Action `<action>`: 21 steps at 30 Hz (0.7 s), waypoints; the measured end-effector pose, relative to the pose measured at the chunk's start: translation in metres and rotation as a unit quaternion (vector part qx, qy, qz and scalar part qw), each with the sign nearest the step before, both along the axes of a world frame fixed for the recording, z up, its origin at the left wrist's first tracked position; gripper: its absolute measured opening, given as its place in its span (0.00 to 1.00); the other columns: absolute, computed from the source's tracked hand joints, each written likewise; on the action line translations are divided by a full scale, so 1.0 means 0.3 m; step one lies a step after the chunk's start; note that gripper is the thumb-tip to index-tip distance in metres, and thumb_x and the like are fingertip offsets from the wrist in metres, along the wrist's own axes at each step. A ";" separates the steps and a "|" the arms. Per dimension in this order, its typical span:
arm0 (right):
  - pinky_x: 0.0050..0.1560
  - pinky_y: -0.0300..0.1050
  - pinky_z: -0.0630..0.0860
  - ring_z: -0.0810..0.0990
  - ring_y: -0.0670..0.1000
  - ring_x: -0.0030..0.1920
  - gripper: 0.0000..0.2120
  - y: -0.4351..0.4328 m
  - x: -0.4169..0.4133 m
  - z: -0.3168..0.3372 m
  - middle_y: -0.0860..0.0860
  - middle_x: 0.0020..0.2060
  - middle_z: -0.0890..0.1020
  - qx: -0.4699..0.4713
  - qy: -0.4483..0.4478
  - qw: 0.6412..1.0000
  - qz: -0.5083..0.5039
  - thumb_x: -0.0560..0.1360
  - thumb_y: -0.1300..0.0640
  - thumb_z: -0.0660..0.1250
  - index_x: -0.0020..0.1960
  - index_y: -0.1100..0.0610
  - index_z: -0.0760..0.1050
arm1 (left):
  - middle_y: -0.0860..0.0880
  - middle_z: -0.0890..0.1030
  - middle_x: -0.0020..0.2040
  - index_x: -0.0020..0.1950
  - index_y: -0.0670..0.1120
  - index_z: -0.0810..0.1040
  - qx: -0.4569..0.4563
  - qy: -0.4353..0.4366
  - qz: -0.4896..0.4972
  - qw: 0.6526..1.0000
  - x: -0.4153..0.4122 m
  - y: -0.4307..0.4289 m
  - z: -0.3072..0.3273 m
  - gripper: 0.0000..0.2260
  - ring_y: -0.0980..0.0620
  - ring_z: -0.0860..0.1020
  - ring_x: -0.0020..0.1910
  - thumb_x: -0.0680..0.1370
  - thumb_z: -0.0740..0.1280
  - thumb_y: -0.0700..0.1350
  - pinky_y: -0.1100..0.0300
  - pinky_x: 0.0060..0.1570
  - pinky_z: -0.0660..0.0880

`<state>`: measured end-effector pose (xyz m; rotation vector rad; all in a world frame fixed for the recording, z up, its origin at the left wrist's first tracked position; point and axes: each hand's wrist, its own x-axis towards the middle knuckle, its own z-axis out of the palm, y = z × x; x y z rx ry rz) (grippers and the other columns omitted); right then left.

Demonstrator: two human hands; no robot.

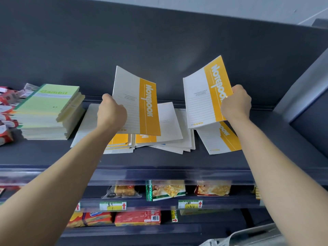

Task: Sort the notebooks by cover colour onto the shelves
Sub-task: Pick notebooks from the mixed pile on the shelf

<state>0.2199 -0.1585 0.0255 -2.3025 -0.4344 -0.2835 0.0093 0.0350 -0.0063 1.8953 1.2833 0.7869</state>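
Left hand: I see my left hand (111,112) raised above the top shelf (159,160), fingers curled round the left edge of the left notebook (136,102). The fingertips are hidden behind its cover.
Left notebook: white cover with a yellow band down its right side. It is held nearly upright and tilted a little, clear of the shelf, over the loose pile (165,135).
Right hand: my right hand (236,102) is up at about the same height, fingers closed in a pinch on the right edge of the right notebook (204,96).
Right notebook: same white and yellow cover, lifted and leaning to the right, well apart from the left one.
Loose pile: more yellow-and-white notebooks lie fanned and overlapping on the top shelf between my arms.
Single notebook: one more yellow-and-white notebook (220,141) lies flat on the shelf below the right notebook, just beside the pile.
Green stack: a tall stack of green notebooks (48,110) sits at the left of the same shelf, close to the pile. I cannot tell if they touch.
Red packets: red packets (5,112) crowd the shelf's far left, against the green stack.
Lower shelves: snack bags (166,189) sit on the shelf below, with price tags (112,205) on the rail beneath them and red boxes (137,218) on the next shelf down.
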 end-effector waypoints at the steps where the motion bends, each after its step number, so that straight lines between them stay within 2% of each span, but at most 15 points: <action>1: 0.37 0.46 0.69 0.74 0.52 0.42 0.06 -0.009 0.005 0.004 0.51 0.44 0.73 0.002 -0.004 1.000 -0.005 0.80 0.64 0.56 0.54 0.61 0.70 | 0.44 0.73 0.53 0.57 0.40 0.65 -0.001 -0.003 0.001 1.000 0.005 0.000 0.001 0.07 0.43 0.71 0.48 0.79 0.56 0.37 0.52 0.38 0.69; 6: 0.37 0.47 0.69 0.73 0.53 0.42 0.04 -0.067 0.045 0.016 0.52 0.44 0.74 -0.024 -0.036 0.999 -0.027 0.80 0.63 0.57 0.54 0.61 0.69 | 0.44 0.76 0.54 0.59 0.39 0.68 -0.012 -0.015 -0.025 0.999 0.057 -0.013 -0.017 0.11 0.43 0.74 0.47 0.77 0.57 0.37 0.54 0.36 0.72; 10: 0.37 0.47 0.67 0.72 0.55 0.43 0.05 -0.119 0.078 -0.002 0.54 0.45 0.73 -0.083 -0.027 0.995 -0.040 0.78 0.65 0.58 0.54 0.61 0.69 | 0.43 0.77 0.53 0.60 0.38 0.69 -0.016 -0.011 -0.045 0.999 0.099 -0.042 -0.029 0.12 0.45 0.73 0.42 0.77 0.56 0.36 0.59 0.27 0.66; 15: 0.36 0.46 0.64 0.69 0.57 0.43 0.03 -0.166 0.125 -0.061 0.55 0.44 0.71 -0.173 0.023 0.984 -0.029 0.77 0.67 0.58 0.48 0.61 0.67 | 0.41 0.77 0.55 0.61 0.36 0.69 -0.022 0.007 -0.045 0.999 0.134 -0.079 -0.034 0.13 0.45 0.72 0.43 0.77 0.55 0.34 0.62 0.25 0.64; 19: 0.35 0.45 0.65 0.70 0.56 0.42 0.02 -0.189 0.153 -0.121 0.55 0.44 0.71 -0.182 0.071 0.981 -0.008 0.77 0.66 0.58 0.49 0.61 0.67 | 0.42 0.77 0.55 0.62 0.38 0.69 -0.020 0.029 -0.036 0.999 0.146 -0.088 -0.040 0.14 0.44 0.74 0.44 0.77 0.55 0.35 0.60 0.26 0.65; 21: 0.31 0.43 0.63 0.70 0.54 0.37 0.03 -0.196 0.165 -0.144 0.55 0.41 0.72 -0.184 0.086 0.979 -0.001 0.77 0.66 0.58 0.46 0.62 0.66 | 0.42 0.77 0.55 0.62 0.38 0.69 -0.016 0.040 -0.033 0.999 0.150 -0.095 -0.044 0.14 0.43 0.74 0.45 0.77 0.55 0.35 0.60 0.26 0.65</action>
